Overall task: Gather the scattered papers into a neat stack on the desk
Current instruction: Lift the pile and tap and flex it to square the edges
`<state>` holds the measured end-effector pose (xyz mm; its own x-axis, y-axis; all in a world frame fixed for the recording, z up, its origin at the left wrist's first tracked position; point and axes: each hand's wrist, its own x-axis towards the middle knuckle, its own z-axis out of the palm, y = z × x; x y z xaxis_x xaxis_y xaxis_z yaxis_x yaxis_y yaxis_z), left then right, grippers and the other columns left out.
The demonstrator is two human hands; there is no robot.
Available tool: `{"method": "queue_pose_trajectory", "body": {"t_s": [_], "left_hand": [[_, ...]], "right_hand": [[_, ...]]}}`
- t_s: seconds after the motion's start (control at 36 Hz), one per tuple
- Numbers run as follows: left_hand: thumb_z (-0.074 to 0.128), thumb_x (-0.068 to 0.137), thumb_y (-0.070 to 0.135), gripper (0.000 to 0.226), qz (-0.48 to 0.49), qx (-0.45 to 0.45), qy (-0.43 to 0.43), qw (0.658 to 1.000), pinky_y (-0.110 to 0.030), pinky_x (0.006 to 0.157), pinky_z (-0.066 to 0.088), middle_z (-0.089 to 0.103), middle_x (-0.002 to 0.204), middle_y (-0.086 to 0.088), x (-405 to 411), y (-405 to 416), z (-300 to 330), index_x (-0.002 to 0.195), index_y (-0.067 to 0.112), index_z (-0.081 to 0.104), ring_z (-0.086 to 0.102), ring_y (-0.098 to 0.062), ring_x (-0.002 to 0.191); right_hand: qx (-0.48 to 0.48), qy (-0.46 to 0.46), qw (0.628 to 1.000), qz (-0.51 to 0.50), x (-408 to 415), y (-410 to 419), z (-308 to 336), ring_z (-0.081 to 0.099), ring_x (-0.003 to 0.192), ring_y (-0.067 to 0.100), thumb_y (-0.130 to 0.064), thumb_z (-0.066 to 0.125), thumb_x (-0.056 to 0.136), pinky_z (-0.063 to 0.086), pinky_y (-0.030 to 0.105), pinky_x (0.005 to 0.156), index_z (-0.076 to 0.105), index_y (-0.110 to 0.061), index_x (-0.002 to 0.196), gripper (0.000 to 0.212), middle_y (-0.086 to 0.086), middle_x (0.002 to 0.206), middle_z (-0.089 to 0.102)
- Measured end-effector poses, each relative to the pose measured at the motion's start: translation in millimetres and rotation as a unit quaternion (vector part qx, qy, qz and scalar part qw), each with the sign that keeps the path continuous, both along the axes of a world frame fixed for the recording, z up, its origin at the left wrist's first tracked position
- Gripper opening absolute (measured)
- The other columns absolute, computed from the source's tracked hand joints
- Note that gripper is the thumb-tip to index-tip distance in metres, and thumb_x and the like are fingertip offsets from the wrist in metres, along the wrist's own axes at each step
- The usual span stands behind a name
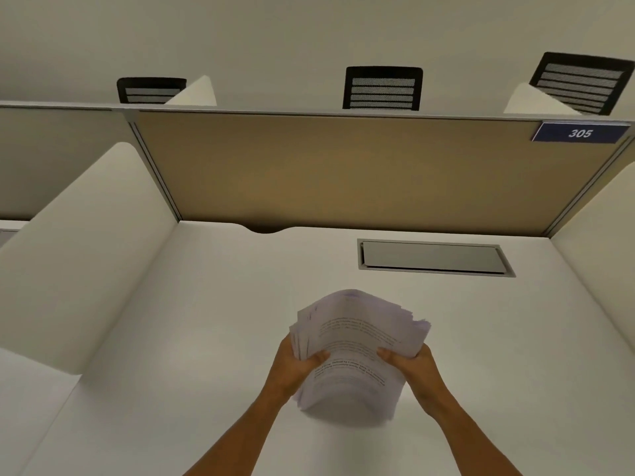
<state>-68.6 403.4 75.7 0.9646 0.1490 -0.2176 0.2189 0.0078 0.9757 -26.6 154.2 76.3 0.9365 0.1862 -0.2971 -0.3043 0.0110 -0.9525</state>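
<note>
A thick bundle of white printed papers is held upright over the middle of the white desk, its lower edge blurred just above the surface. My left hand grips the bundle's left side with the thumb across the front sheet. My right hand grips the right side the same way. The sheets' top edges are uneven and fan slightly. No loose papers show elsewhere on the desk.
A grey cable hatch is set into the desk at the back right. A tan partition with a blue "305" sign closes the back. White side dividers flank the desk. Black chair backs show beyond.
</note>
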Motion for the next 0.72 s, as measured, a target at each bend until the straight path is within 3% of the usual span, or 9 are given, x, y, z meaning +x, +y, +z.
{"method": "queue_pose_trajectory", "body": {"t_s": [0.08, 0.14, 0.22, 0.42, 0.58, 0.72], "left_hand": [[0.082, 0.066, 0.045, 0.048, 0.017, 0.006, -0.017, 1.000, -0.038, 0.075, 0.064, 0.076, 0.103, 0.001, 0, -4, 1, 0.110, 0.035, 0.068, 0.073, -0.019, 0.096], [0.077, 0.073, 0.040, 0.029, 0.027, 0.016, -0.032, 0.999, -0.032, 0.070, 0.063, 0.077, 0.099, 0.004, 2, -4, 8, 0.102, 0.041, 0.072, 0.074, -0.017, 0.092], [0.075, 0.077, 0.036, 0.021, 0.033, 0.022, -0.047, 0.998, -0.026, 0.063, 0.061, 0.078, 0.094, 0.007, 4, -2, 16, 0.096, 0.043, 0.075, 0.076, -0.016, 0.086], [0.082, 0.065, 0.047, 0.047, 0.029, 0.021, -0.045, 0.998, -0.039, 0.072, 0.064, 0.077, 0.101, -0.002, -2, 13, 9, 0.108, 0.029, 0.073, 0.074, -0.021, 0.093], [0.085, 0.065, 0.042, 0.046, 0.001, -0.003, -0.026, 1.000, -0.030, 0.073, 0.061, 0.076, 0.105, -0.001, -3, 10, 9, 0.108, 0.033, 0.073, 0.072, -0.020, 0.098], [0.083, 0.071, 0.036, 0.055, -0.042, -0.026, -0.028, 0.998, -0.050, 0.086, 0.060, 0.075, 0.109, -0.008, 0, 1, 10, 0.122, 0.026, 0.067, 0.071, -0.029, 0.103]], "right_hand": [[-0.004, -0.011, 1.000, -0.028, -1, -1, 2, 0.077, 0.091, 0.023, -0.036, 0.093, 0.056, 0.063, 0.033, 0.069, 0.078, -0.026, 0.103, 0.050, 0.005, 0.100, 0.079], [-0.001, -0.019, 0.999, -0.041, 0, -2, 5, 0.077, 0.089, 0.025, -0.035, 0.093, 0.056, 0.063, 0.034, 0.067, 0.079, -0.023, 0.101, 0.048, 0.006, 0.099, 0.080], [0.004, -0.029, 0.999, -0.046, 1, -3, 11, 0.077, 0.087, 0.025, -0.037, 0.092, 0.056, 0.063, 0.035, 0.067, 0.080, -0.023, 0.099, 0.047, 0.007, 0.098, 0.080], [-0.011, -0.028, 0.998, -0.046, -8, -10, 2, 0.077, 0.089, 0.017, -0.042, 0.091, 0.054, 0.061, 0.023, 0.066, 0.077, -0.023, 0.103, 0.054, 0.001, 0.100, 0.080], [-0.010, -0.018, 0.999, -0.042, -10, -6, -1, 0.077, 0.089, 0.016, -0.039, 0.092, 0.055, 0.062, 0.025, 0.067, 0.078, -0.027, 0.102, 0.051, 0.001, 0.101, 0.080], [-0.003, -0.011, 1.000, -0.026, -10, 6, 1, 0.078, 0.089, 0.021, -0.040, 0.093, 0.056, 0.062, 0.028, 0.068, 0.080, -0.030, 0.098, 0.045, 0.004, 0.097, 0.081]]}}
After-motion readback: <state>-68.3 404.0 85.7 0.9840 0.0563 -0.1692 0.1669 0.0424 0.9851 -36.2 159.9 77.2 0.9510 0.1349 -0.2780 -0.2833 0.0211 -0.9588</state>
